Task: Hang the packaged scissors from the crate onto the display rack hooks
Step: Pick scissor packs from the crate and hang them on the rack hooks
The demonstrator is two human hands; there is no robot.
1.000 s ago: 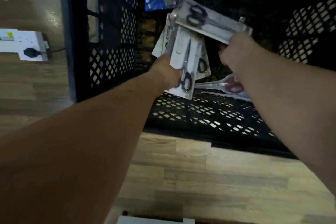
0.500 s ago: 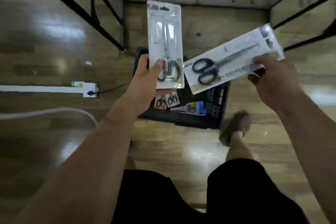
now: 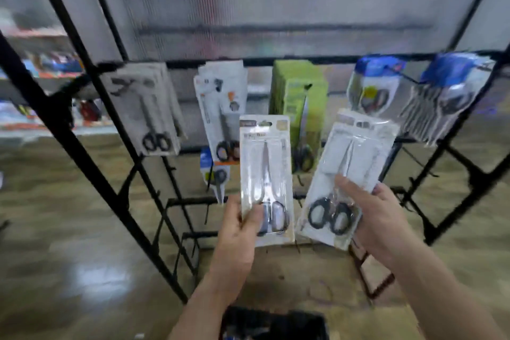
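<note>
Moderate even indoor light, motion blur throughout, glare on floor (image 3: pixel 100 277) at 8 o'clock, rack bars (image 3: pixel 59 114) bowed toward edges.

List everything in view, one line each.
upright scissors pack: one, white card, black handles, centre
tilted scissors pack: one, white card, black handles, right of it
grey hung packs: stack, top row, far left
orange-marked hung packs: stack, white, next rightward
green hung packs: stack, top row, centre
blue-topped hung packs: two stacks, top row, right
small pack: one, blue-topped, lower hook
display rack: one, black wire
crate: one, black, bottom edge
floor: wood
left hand: grips upright pack's bottom
right hand: grips tilted pack's bottom
</note>
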